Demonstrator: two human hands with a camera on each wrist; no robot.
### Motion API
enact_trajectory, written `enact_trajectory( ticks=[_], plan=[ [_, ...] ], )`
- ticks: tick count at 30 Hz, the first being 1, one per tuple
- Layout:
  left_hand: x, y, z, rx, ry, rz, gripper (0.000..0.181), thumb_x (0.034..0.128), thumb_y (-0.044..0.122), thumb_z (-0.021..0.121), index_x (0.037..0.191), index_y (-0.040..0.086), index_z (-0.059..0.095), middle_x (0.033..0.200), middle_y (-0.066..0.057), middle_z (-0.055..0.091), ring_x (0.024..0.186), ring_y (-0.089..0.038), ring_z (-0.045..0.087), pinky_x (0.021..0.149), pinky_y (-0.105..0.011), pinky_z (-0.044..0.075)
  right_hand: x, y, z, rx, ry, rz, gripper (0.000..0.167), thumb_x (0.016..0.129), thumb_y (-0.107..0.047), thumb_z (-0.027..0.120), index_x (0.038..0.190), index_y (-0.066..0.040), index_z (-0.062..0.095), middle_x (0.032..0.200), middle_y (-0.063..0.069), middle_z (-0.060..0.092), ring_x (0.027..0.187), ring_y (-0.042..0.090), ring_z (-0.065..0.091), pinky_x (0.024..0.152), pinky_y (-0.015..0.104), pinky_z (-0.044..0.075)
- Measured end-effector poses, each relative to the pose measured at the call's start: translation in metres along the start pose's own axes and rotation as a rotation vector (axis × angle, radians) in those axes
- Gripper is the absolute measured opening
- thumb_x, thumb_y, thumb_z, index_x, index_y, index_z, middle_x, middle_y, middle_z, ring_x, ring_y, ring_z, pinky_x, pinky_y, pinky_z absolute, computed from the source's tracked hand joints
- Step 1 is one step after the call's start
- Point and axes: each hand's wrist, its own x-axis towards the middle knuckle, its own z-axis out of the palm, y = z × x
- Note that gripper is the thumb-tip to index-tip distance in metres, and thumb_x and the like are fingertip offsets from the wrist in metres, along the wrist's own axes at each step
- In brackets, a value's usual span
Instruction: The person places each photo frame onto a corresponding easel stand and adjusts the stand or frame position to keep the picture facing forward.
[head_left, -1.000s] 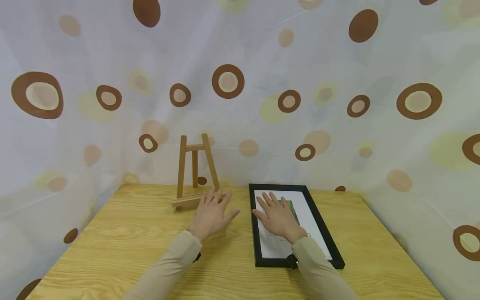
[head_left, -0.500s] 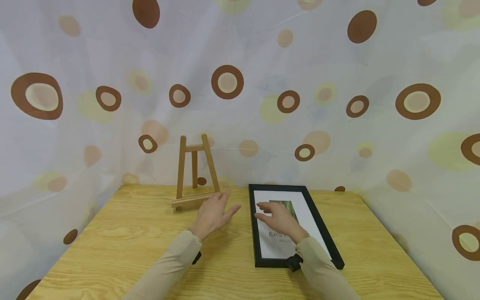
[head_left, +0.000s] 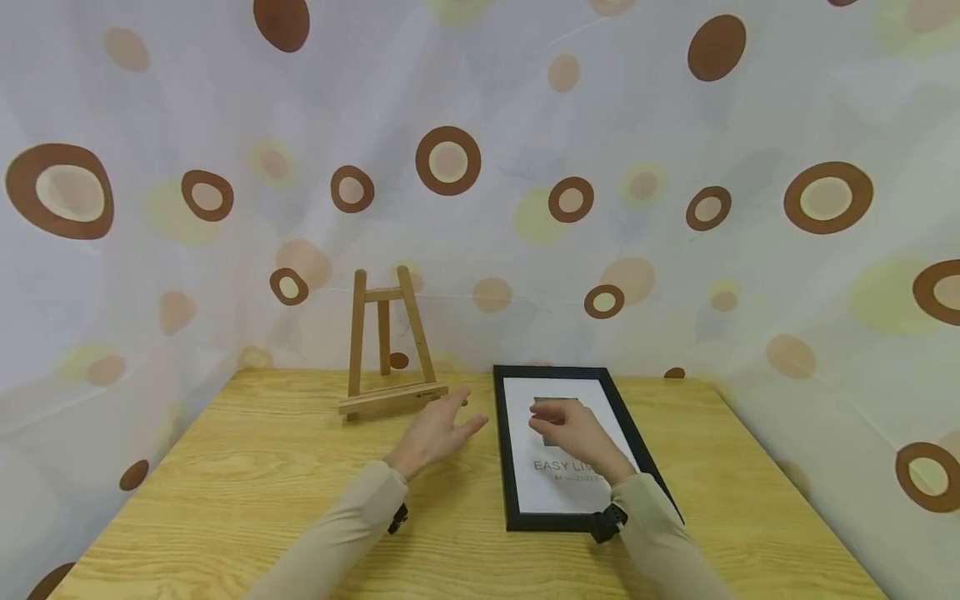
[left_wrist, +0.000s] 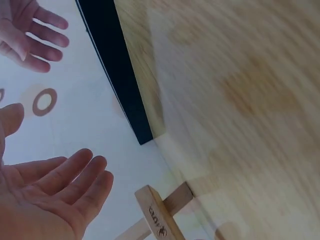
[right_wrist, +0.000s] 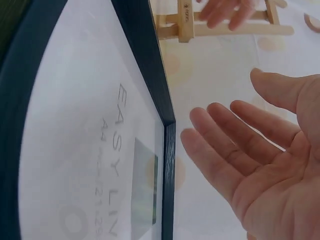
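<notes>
A small wooden easel [head_left: 356,333] stands upright at the back left of the table. My left hand [head_left: 435,435] is in the air just in front of its ledge, thumb apart from fairly straight fingers, holding nothing. To the right, a black picture frame [head_left: 507,458] lies flat, with a white sheet printed "EASY LIV…" and a small picture inside. Over it hovers my right hand [head_left: 581,433], turned on its side. The right wrist view shows the right hand's fingers [right_wrist: 220,145] relaxed and slightly bent, with nothing in them and apart from the frame.
The light wood-grain table [head_left: 247,483] extends on both sides of the easel and frame. Behind it hangs a white curtain [head_left: 480,233] with brown and beige circles, closing in the back and sides. Dark wrist cameras sit at both sleeves.
Both hands have turned from palm-down with spread fingers onto their sides. The right hand's fingers have drawn together, and it has shifted slightly right. Easel and frame stay where they were.
</notes>
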Motion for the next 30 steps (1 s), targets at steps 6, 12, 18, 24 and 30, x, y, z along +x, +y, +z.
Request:
enact_trajectory(
  ticks=[6,12,18,24,30],
  plan=[
    [0.000,0.002,0.008,-0.099,-0.075,-0.071,0.072,0.0978,0.050,0.053,0.150,0.003,0.037,0.140,-0.019,0.055,0.126,-0.036,0.054,0.102,-0.052,0.047,-0.006,0.013,-0.016,0.200,-0.173,0.021,0.051,0.098,-0.025,0.061,0.136,0.007,0.052,0.132,0.025,0.058,0.116,0.033,0.062,0.095,0.041,0.055],
    [0.000,0.004,0.013,-0.206,-0.099,-0.096,0.067,0.0977,0.041,0.058,0.145,-0.003,0.042,0.136,-0.021,0.058,0.124,-0.035,0.056,0.103,-0.051,0.047,-0.011,0.023,-0.032,0.244,-0.201,0.084,0.053,0.098,-0.023,0.062,0.138,0.008,0.048,0.134,0.027,0.056,0.115,0.032,0.063,0.094,0.039,0.055],
    [0.001,0.007,0.016,-0.389,-0.137,-0.125,0.065,0.0984,0.037,0.058,0.143,-0.006,0.042,0.134,-0.020,0.059,0.125,-0.034,0.055,0.104,-0.050,0.047,-0.015,0.036,-0.052,0.262,-0.179,0.179,0.061,0.095,-0.029,0.066,0.140,0.007,0.047,0.135,0.027,0.056,0.113,0.031,0.064,0.094,0.038,0.055],
    [0.000,0.007,0.023,-0.629,-0.211,-0.143,0.057,0.0990,0.020,0.059,0.140,-0.016,0.040,0.133,-0.029,0.056,0.118,-0.037,0.060,0.101,-0.051,0.049,-0.022,0.051,-0.071,0.310,-0.231,0.206,0.061,0.098,-0.025,0.062,0.142,0.011,0.041,0.141,0.030,0.049,0.121,0.036,0.059,0.098,0.040,0.053],
    [0.001,0.009,0.029,-0.754,-0.246,-0.218,0.055,0.0969,0.010,0.060,0.138,-0.020,0.038,0.129,-0.032,0.057,0.115,-0.037,0.062,0.097,-0.045,0.053,-0.030,0.068,-0.090,0.380,-0.246,0.215,0.063,0.101,-0.023,0.055,0.145,0.015,0.030,0.147,0.034,0.039,0.126,0.035,0.056,0.099,0.040,0.052]
  ],
)
